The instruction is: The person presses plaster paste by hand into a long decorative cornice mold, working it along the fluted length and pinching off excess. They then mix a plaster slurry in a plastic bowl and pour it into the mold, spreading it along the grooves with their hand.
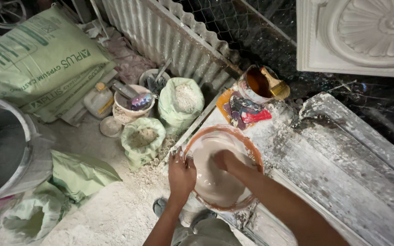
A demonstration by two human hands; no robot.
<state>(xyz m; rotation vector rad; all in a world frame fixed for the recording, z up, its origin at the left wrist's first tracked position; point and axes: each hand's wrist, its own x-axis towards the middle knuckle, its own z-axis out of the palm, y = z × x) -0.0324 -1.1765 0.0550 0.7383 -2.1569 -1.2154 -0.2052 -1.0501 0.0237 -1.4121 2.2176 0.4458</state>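
Note:
An orange-rimmed bowl (251, 148) full of pale wet plaster sits at the edge of a plaster-crusted workbench (338, 177). My left hand (181, 174) grips the bowl's near left rim. My right hand (225, 159) is down inside the bowl, its fingers sunk in the wet mix, so they are partly hidden.
Behind the bowl stand a tin (257, 83) with a brush (275, 84) in it and a coloured rag (245, 112). On the floor to the left are two open green sacks of powder (181, 102), a small tub (134, 105), a grey drum (5, 150) and stacked green bags (42, 59). A white moulded panel (356, 36) lies top right.

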